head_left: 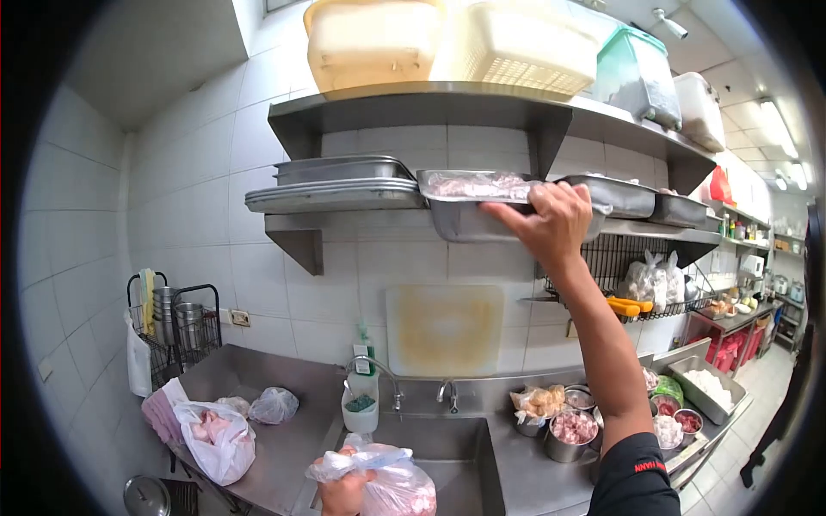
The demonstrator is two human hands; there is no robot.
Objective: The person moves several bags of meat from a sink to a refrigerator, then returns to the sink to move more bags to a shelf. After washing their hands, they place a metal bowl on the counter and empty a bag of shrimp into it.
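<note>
My right hand [555, 217] reaches up to the lower wall shelf. Its fingers are curled over the rim of a deep metal tray [469, 219], and the thumb lies along the tray's front. Pale pink meat under clear plastic film [482, 186] shows in the tray. Low in the view, my left hand [344, 492] is closed around the gathered neck of a clear plastic bag of pink meat [400, 488], over the front of the metal sink [460, 447]. Stacked flat trays [335, 191] lie left of the deep tray, and another metal tray [615, 196] sits just to its right.
Metal bowls of meat [571, 427] crowd the right counter. An open white bag of meat [219, 439] lies on the left counter. A cutting board [445, 329] leans behind the faucet [396, 396]. Orange-handled tools [628, 306] hang at the wire rack. Plastic baskets [525, 52] stand on the upper shelf.
</note>
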